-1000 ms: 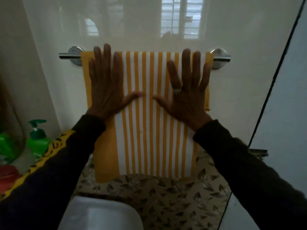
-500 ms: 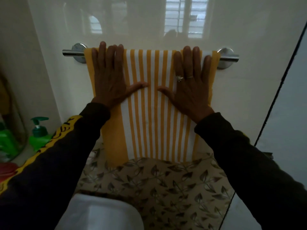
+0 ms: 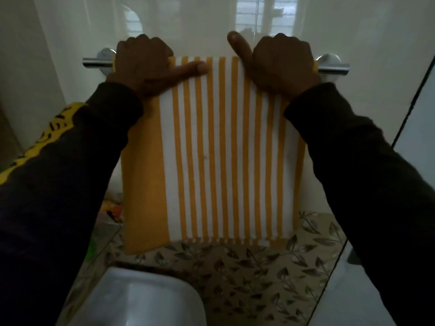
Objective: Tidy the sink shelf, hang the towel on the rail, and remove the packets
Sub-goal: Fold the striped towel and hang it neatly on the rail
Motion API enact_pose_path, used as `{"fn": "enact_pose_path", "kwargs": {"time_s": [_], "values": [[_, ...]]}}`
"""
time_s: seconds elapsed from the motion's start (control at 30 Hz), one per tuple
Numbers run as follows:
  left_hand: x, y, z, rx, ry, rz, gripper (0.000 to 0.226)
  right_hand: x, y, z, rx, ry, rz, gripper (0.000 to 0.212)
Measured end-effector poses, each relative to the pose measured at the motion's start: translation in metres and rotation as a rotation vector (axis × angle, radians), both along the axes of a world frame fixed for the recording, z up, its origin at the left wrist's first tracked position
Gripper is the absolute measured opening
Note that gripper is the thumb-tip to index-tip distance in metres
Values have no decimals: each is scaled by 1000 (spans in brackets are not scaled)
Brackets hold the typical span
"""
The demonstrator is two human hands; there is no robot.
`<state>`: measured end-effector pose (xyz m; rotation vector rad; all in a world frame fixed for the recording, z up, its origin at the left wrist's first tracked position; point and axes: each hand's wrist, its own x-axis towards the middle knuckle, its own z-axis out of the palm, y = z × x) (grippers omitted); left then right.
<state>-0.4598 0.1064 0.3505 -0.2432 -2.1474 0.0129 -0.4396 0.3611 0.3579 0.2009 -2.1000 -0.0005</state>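
Yellow-and-white striped towel (image 3: 219, 147) hangs over the chrome rail (image 3: 333, 68) on the glossy pale wall (image 3: 70, 27), draped flat, lower edge level and reaching down to the leaf-patterned tile band (image 3: 247, 267). A broad solid yellow border runs down the towel's left side. Left hand (image 3: 143, 62) sits at the towel's upper left corner, fingers curled over the top of the rail and the cloth there, thumb stretched rightward along the top fold, lying on the stripes. Right hand (image 3: 280, 64) sits at the upper right corner, fingers likewise curled over rail and cloth, thumb raised and pointing up, clear of the fabric. Both arms in dark sleeves; the left sleeve (image 3: 54, 128) carries a yellow band with dark markings. Rail ends and round mounts show just outside each hand. Below, the white ceramic rim of a fixture (image 3: 146, 300) sits under the towel. Small orange and yellow items (image 3: 114, 209) show beside the left forearm, too hidden to identify. Light is dim; a window is reflected in the wall.
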Motion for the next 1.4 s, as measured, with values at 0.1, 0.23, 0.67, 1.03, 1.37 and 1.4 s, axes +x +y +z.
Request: {"fn": "enact_pose_path", "kwargs": {"time_s": [0.1, 0.23, 0.67, 1.03, 1.37, 1.4], "values": [[-1, -3, 7, -30, -106, -14, 99, -4, 2, 14, -20, -224, -6, 78], [-3, -4, 12, -4, -208, -31, 99, -9, -1, 25, -55, -387, -20, 78], [-1, -5, 6, 16, -115, -60, 98, 4, -4, 0, -57, -54, -20, 76], [18, -7, -112, -27, 360, -88, 113, 20, 4, -93, 41, 608, 130, 111], [-15, -11, -111, 66, 394, -69, 112, 7, 2, -106, 68, 339, 28, 100], [-18, -11, -112, 74, 405, -78, 112, 6, 2, -105, 64, 334, 18, 100]]}}
